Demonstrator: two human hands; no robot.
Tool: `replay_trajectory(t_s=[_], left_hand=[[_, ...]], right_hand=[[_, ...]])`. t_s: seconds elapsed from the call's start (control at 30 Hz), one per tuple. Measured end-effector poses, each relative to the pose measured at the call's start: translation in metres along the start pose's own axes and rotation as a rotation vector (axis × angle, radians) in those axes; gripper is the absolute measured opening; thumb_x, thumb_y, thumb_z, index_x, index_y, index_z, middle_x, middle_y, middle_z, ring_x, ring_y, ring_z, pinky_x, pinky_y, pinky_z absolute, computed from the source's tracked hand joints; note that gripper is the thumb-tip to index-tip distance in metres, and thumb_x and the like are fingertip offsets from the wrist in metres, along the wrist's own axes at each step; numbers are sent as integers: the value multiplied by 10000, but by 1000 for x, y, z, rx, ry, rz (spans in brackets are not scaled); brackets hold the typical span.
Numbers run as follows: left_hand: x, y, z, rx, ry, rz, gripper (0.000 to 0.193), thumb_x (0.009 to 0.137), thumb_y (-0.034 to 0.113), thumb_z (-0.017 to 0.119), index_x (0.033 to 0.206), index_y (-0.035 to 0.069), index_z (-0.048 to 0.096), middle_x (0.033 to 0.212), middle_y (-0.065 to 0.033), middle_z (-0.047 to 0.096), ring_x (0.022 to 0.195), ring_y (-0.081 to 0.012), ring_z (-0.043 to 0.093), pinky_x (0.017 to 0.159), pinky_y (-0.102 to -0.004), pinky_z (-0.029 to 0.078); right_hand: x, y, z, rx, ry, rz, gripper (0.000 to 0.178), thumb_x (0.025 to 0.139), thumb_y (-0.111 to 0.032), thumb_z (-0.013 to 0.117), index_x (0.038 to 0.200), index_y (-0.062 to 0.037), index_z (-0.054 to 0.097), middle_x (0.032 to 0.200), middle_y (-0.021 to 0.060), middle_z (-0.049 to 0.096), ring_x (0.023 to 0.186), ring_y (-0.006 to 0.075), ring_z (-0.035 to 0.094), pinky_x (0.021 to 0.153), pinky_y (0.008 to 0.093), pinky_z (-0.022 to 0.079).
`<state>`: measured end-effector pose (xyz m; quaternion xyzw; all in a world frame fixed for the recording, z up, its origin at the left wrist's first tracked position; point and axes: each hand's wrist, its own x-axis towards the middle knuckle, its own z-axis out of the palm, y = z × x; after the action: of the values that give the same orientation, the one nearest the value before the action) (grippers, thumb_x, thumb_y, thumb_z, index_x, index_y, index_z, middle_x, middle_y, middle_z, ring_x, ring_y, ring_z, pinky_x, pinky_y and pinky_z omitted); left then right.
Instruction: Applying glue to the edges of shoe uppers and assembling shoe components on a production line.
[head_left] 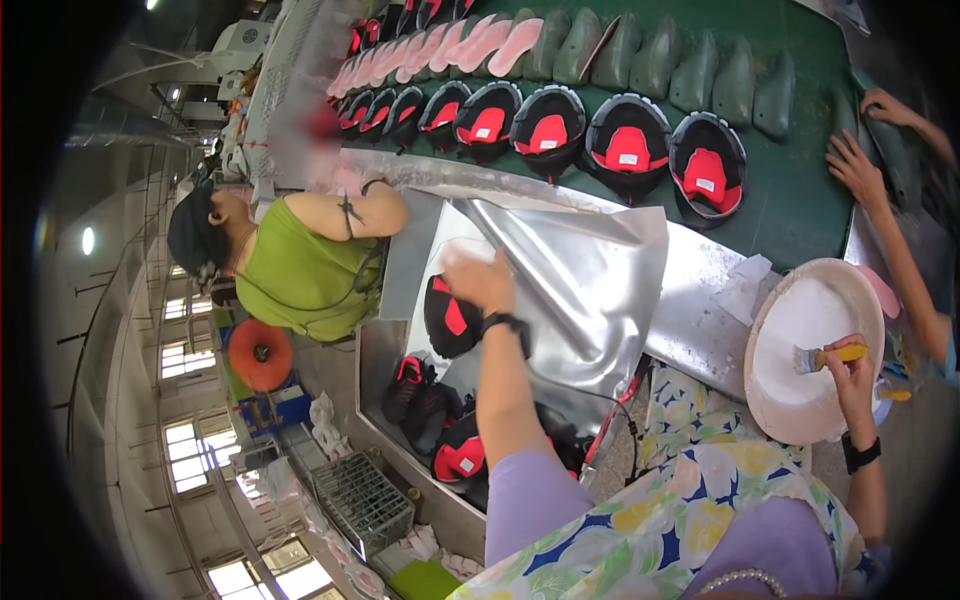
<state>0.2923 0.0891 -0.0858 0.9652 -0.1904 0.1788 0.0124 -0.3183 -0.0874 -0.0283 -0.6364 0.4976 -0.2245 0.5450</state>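
My right hand (851, 378) is closed round the yellow handle of a paintbrush (815, 359). Its bristles are over the white paste inside a large beige bowl (762, 420). Further left, my left hand (482, 280) is at the top edge of a black and red shoe upper (452, 322). Motion smears its fingers, so their grip does not show. Beneath that hand lies a shiny metal sheet (590, 285), with the upper by its left edge.
A green table (800, 190) carries rows of black-red uppers (628, 145), pink insoles (515, 45) and dark green lasts (735, 80). A metal bin (375, 400) holds more uppers. A co-worker in green (300, 260) sits left; another person's hands (860, 170) reach in from the right.
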Motion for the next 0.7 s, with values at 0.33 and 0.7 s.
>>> replay_trajectory(t_s=[0.33,0.7], left_hand=[[-60,-58,-36,-1510,-389,-461,498,839,58,734,1299,-19,559,1219,-145,657,1135,-278,628,993,-357,468],[-216,-16,36,-2275,-864,-1201,227,916,-13,639,1136,-39,588,1142,-138,642,1114,-270,615,1057,-459,477]], right_hand=[[-3,-25,36,-80,-72,-55,94,893,-58,673,935,-9,603,873,57,644,818,119,624,732,267,499],[-6,-59,34,-103,-161,-256,103,885,-83,690,915,-16,618,836,67,665,782,144,636,712,278,502]])
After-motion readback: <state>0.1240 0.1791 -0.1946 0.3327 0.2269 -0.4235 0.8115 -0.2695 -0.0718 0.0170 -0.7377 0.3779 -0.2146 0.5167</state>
